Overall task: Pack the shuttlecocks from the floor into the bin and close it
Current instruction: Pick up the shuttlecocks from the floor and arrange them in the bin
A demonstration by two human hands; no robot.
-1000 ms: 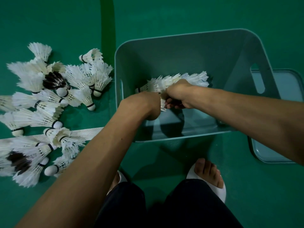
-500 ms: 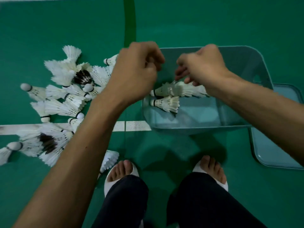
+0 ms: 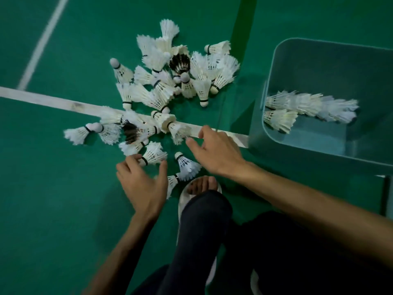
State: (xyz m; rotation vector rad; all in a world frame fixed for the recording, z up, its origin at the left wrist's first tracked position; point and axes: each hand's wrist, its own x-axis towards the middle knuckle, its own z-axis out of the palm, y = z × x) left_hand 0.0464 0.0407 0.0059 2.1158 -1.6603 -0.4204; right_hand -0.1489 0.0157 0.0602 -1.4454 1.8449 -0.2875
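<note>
Left hand [image 3: 142, 184] and right hand [image 3: 214, 154] hover, fingers [image 3: 127, 165] wide and empty; a hasty grab could crush feathers on the shuttlecocks [image 3: 161, 92].

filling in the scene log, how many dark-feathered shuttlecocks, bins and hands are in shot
dark-feathered shuttlecocks: 2
bin: 1
hands: 2, left hand and right hand
total: 5
</note>
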